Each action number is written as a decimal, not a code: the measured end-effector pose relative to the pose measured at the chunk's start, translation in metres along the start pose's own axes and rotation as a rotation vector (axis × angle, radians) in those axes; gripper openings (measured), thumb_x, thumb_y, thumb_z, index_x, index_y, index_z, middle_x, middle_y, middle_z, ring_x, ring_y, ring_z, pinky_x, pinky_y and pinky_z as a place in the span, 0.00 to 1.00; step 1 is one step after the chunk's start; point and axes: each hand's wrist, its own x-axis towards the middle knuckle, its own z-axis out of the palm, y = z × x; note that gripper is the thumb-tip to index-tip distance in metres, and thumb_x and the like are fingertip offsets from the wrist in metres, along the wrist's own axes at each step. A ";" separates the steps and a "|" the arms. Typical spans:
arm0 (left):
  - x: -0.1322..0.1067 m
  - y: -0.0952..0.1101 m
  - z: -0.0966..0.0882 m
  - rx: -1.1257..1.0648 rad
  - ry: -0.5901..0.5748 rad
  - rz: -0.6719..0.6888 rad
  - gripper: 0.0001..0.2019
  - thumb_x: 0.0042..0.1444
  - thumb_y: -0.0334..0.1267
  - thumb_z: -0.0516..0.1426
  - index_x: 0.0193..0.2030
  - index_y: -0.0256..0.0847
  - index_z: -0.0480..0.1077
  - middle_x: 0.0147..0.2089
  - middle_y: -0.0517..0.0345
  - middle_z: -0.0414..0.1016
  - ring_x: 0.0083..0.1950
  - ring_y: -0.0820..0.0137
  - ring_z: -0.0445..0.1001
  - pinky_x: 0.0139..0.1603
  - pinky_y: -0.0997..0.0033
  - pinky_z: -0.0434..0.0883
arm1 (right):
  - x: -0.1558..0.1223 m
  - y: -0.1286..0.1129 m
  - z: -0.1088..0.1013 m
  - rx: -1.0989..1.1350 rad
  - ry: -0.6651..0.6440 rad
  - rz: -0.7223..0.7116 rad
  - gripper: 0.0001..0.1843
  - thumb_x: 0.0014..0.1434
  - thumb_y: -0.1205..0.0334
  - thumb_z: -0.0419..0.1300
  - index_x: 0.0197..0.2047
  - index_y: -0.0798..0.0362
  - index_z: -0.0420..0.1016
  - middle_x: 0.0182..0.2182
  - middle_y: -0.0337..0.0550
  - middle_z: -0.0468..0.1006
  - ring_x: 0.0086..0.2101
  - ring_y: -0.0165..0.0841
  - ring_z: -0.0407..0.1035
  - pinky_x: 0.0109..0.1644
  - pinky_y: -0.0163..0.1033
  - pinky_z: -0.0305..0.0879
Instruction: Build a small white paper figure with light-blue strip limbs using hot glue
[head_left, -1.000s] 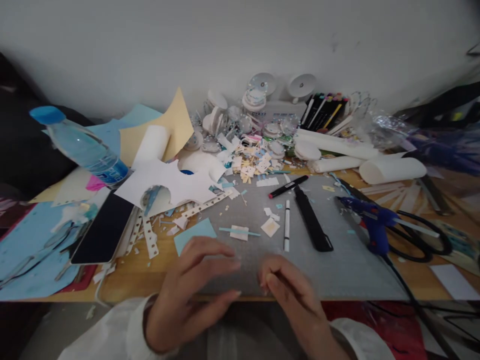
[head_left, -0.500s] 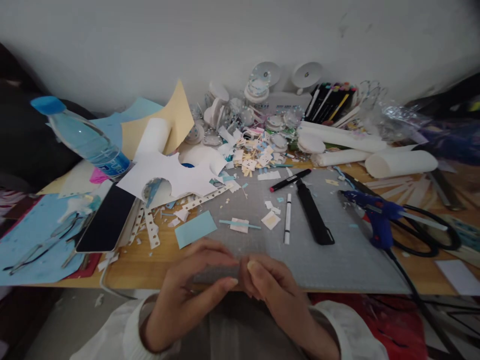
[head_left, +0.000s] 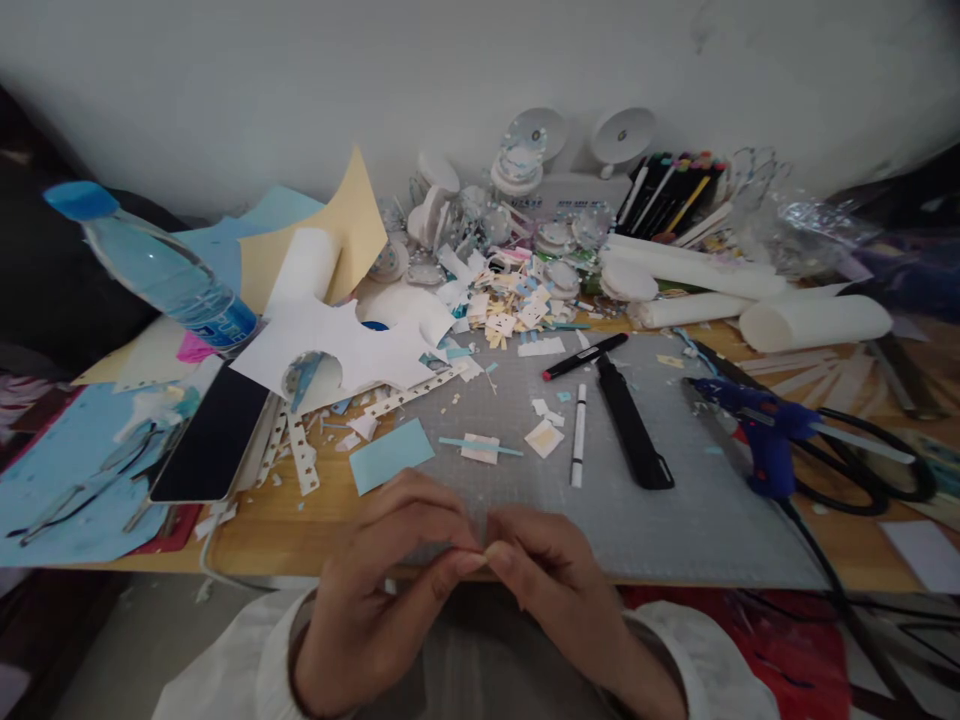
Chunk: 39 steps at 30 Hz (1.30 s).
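My left hand (head_left: 390, 580) and my right hand (head_left: 559, 580) meet at the near edge of the grey cutting mat (head_left: 675, 510). Their fingertips pinch together around something tiny that I cannot make out. Both hands hover just over the mat's front edge. Beyond the left hand lies a light blue paper piece (head_left: 390, 455). A small white scrap with a blue strip (head_left: 480, 447) and a cream square scrap (head_left: 543, 437) lie on the mat just past my fingers. A white pen (head_left: 578, 435) lies upright on the mat to the right of them.
A black utility knife (head_left: 631, 425), a black marker with red tip (head_left: 583, 357) and a blue glue gun (head_left: 757, 430) with cable lie on the mat's right. Black scissors (head_left: 862, 465) lie beyond. A phone (head_left: 214, 432), water bottle (head_left: 157, 275), paper sheets and foam rolls (head_left: 814, 322) crowd the back.
My hands came together from about a hand's width apart; the fingertips now touch in a pinch. The items on the table have not moved.
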 end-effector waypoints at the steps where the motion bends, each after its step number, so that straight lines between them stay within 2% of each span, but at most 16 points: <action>1: -0.001 -0.001 -0.001 -0.002 -0.004 -0.009 0.04 0.61 0.28 0.56 0.38 0.41 0.69 0.36 0.58 0.70 0.39 0.71 0.70 0.39 0.71 0.68 | -0.001 0.001 -0.001 -0.012 -0.002 0.001 0.27 0.66 0.47 0.50 0.20 0.52 0.53 0.18 0.32 0.54 0.21 0.24 0.50 0.24 0.34 0.45; 4: -0.006 -0.005 -0.007 0.003 0.022 -0.086 0.05 0.64 0.31 0.50 0.38 0.41 0.65 0.36 0.57 0.68 0.39 0.69 0.68 0.39 0.70 0.66 | -0.006 0.006 -0.007 0.000 0.012 -0.007 0.25 0.69 0.51 0.46 0.21 0.52 0.54 0.19 0.33 0.57 0.22 0.25 0.53 0.26 0.34 0.49; 7: -0.012 -0.013 -0.014 0.012 0.129 -0.176 0.09 0.67 0.34 0.46 0.36 0.42 0.63 0.35 0.57 0.65 0.38 0.68 0.66 0.39 0.69 0.64 | -0.014 0.014 -0.014 -0.027 0.078 -0.020 0.21 0.71 0.57 0.43 0.26 0.51 0.58 0.23 0.34 0.61 0.25 0.26 0.57 0.30 0.33 0.54; 11: -0.022 -0.024 -0.028 0.077 0.284 -0.239 0.13 0.68 0.36 0.45 0.30 0.42 0.59 0.30 0.61 0.61 0.34 0.70 0.64 0.36 0.70 0.63 | -0.019 0.027 -0.017 -0.287 0.117 -0.070 0.12 0.70 0.67 0.42 0.39 0.49 0.64 0.32 0.37 0.67 0.32 0.27 0.62 0.37 0.33 0.61; 14: -0.027 -0.032 -0.042 0.252 0.315 -0.281 0.14 0.66 0.38 0.49 0.28 0.42 0.60 0.26 0.63 0.60 0.29 0.72 0.62 0.30 0.71 0.61 | -0.016 0.033 -0.015 -0.503 0.053 -0.139 0.13 0.67 0.72 0.44 0.47 0.49 0.64 0.40 0.42 0.71 0.41 0.31 0.66 0.46 0.38 0.65; 16: -0.028 -0.039 -0.049 0.370 0.301 -0.261 0.12 0.64 0.37 0.52 0.27 0.41 0.63 0.26 0.63 0.62 0.28 0.72 0.63 0.29 0.72 0.62 | -0.012 0.034 -0.012 -0.629 0.020 -0.155 0.12 0.66 0.71 0.47 0.48 0.49 0.65 0.44 0.45 0.73 0.46 0.34 0.67 0.51 0.43 0.66; 19: -0.023 -0.054 -0.052 0.466 0.249 -0.192 0.04 0.60 0.37 0.55 0.35 0.41 0.70 0.34 0.59 0.73 0.36 0.70 0.72 0.38 0.71 0.70 | -0.003 0.036 -0.007 -0.759 0.032 -0.176 0.12 0.65 0.69 0.51 0.51 0.51 0.66 0.50 0.49 0.72 0.51 0.38 0.66 0.55 0.49 0.66; 22: -0.016 -0.071 -0.048 0.551 0.160 -0.166 0.10 0.61 0.37 0.55 0.48 0.41 0.70 0.44 0.53 0.76 0.45 0.65 0.75 0.47 0.64 0.73 | 0.004 0.038 -0.002 -0.839 0.080 -0.197 0.14 0.65 0.69 0.51 0.53 0.53 0.66 0.58 0.53 0.68 0.57 0.41 0.63 0.59 0.53 0.65; 25: -0.013 -0.083 -0.041 0.670 0.029 -0.115 0.12 0.62 0.36 0.54 0.51 0.40 0.70 0.51 0.48 0.74 0.53 0.61 0.73 0.55 0.55 0.71 | 0.007 0.039 -0.002 -0.875 0.102 -0.218 0.15 0.65 0.68 0.51 0.54 0.52 0.66 0.61 0.53 0.65 0.60 0.42 0.60 0.60 0.54 0.63; 28: -0.016 -0.086 -0.035 0.751 -0.083 -0.029 0.12 0.63 0.37 0.54 0.50 0.40 0.72 0.54 0.47 0.74 0.56 0.58 0.72 0.57 0.50 0.70 | 0.002 0.037 -0.014 -0.863 0.160 -0.261 0.10 0.65 0.68 0.50 0.47 0.50 0.69 0.55 0.49 0.71 0.57 0.38 0.64 0.58 0.50 0.64; 30: -0.020 -0.083 -0.030 0.765 -0.134 0.014 0.13 0.63 0.37 0.54 0.51 0.40 0.72 0.55 0.47 0.74 0.57 0.57 0.72 0.57 0.51 0.71 | -0.003 0.035 -0.031 -0.884 0.282 -0.287 0.07 0.65 0.68 0.51 0.42 0.50 0.69 0.47 0.47 0.75 0.49 0.36 0.68 0.53 0.47 0.65; 32: -0.025 -0.077 -0.026 0.757 -0.179 0.031 0.14 0.63 0.36 0.54 0.54 0.40 0.71 0.56 0.47 0.74 0.57 0.58 0.71 0.56 0.52 0.72 | -0.010 0.033 -0.052 -0.936 0.443 -0.284 0.05 0.65 0.66 0.51 0.39 0.51 0.67 0.39 0.45 0.75 0.42 0.35 0.69 0.47 0.44 0.65; 35: -0.032 -0.066 -0.018 0.741 -0.238 0.047 0.14 0.63 0.34 0.54 0.55 0.40 0.70 0.56 0.47 0.74 0.56 0.59 0.72 0.56 0.53 0.73 | -0.020 0.034 -0.081 -1.026 0.639 -0.215 0.09 0.66 0.61 0.50 0.35 0.51 0.66 0.33 0.43 0.73 0.36 0.35 0.68 0.41 0.41 0.63; 39: -0.038 -0.054 -0.010 0.723 -0.275 0.066 0.13 0.63 0.33 0.53 0.53 0.38 0.70 0.54 0.46 0.74 0.53 0.59 0.73 0.53 0.55 0.75 | -0.026 0.040 -0.105 -1.109 0.737 -0.167 0.14 0.65 0.55 0.52 0.28 0.49 0.61 0.29 0.43 0.70 0.34 0.36 0.65 0.40 0.42 0.60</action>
